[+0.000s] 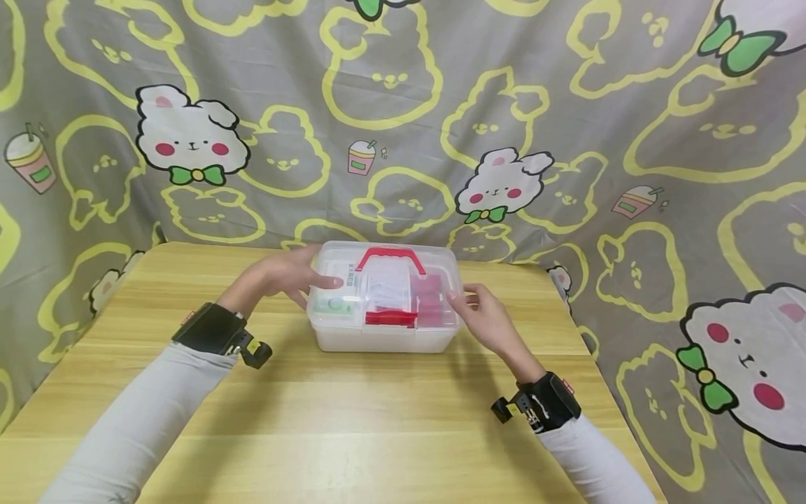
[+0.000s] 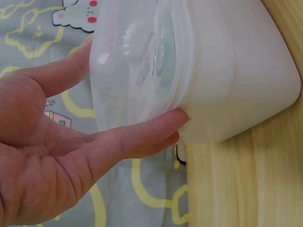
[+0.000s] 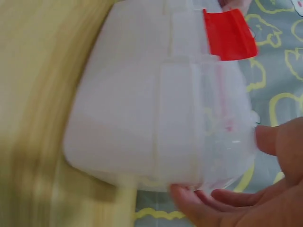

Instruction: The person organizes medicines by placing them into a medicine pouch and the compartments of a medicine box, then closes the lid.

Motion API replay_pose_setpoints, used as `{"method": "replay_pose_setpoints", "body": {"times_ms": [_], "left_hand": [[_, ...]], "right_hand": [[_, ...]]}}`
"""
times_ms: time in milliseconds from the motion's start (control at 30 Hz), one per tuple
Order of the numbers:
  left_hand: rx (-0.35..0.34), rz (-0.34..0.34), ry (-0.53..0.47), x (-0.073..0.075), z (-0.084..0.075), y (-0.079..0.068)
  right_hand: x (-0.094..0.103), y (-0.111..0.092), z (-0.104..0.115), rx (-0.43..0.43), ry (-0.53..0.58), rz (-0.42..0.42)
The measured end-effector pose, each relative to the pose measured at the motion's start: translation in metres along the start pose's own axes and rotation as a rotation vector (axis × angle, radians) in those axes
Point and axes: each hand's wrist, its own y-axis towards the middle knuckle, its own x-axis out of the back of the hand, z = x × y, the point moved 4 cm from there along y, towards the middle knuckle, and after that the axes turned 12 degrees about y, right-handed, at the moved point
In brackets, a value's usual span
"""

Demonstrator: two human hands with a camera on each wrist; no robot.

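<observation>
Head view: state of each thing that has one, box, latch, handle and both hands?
Translucent plastic storage box: lid on, standing on the wooden table.
Red front latch: down.
Red handle: raised.
Left hand: open, fingers touching lid.
Right hand: open, at lid's end.

Storage box (image 1: 384,339): translucent milky plastic, smooth, with a soft sheen. Lid (image 1: 340,253): clearer plastic, glossy, contents dimly visible through it. Handle (image 1: 390,255) and front latch (image 1: 390,318): opaque red plastic, smooth. Desk (image 1: 352,420): pale yellow wood-grain surface, smooth, low satin sheen. Backdrop (image 1: 403,105): printed grey cloth, matt, softly creased. Sleeves (image 1: 138,420): light grey matt fabric. Wrist straps (image 1: 208,327): black, matt.
</observation>
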Motion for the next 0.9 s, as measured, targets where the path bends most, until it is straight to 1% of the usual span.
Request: {"method": "replay_pose_setpoints", "body": {"times_ms": [67,167,267,467,633,800,900], "left_hand": [[-0.005,-0.007,0.000,0.0002,-0.0006,-0.0006],[-0.007,-0.016,-0.008,0.0003,-0.0008,-0.0010],[-0.006,-0.019,-0.018,-0.0005,-0.0006,-0.0009],[0.003,-0.015,-0.013,-0.0030,-0.0017,-0.0004],[0.029,-0.007,-0.010,-0.0047,-0.0028,0.0002],[0.065,-0.017,0.000,-0.0043,-0.0010,-0.0006],[0.073,-0.024,0.000,-0.0044,0.0001,-0.0007]], "right_hand": [[-0.0008,0.0010,-0.0038,-0.024,0.017,0.021],[-0.0007,0.0019,-0.0048,-0.030,0.039,0.017],[-0.0001,0.0025,-0.0057,-0.051,0.075,0.031],[0.0003,0.0030,-0.0097,-0.106,0.199,0.062],[0.0003,0.0029,-0.0095,-0.129,0.289,0.055],[0.0001,0.0022,-0.0096,-0.148,0.315,0.043],[-0.0003,0.0018,-0.0089,-0.151,0.329,0.040]]}}
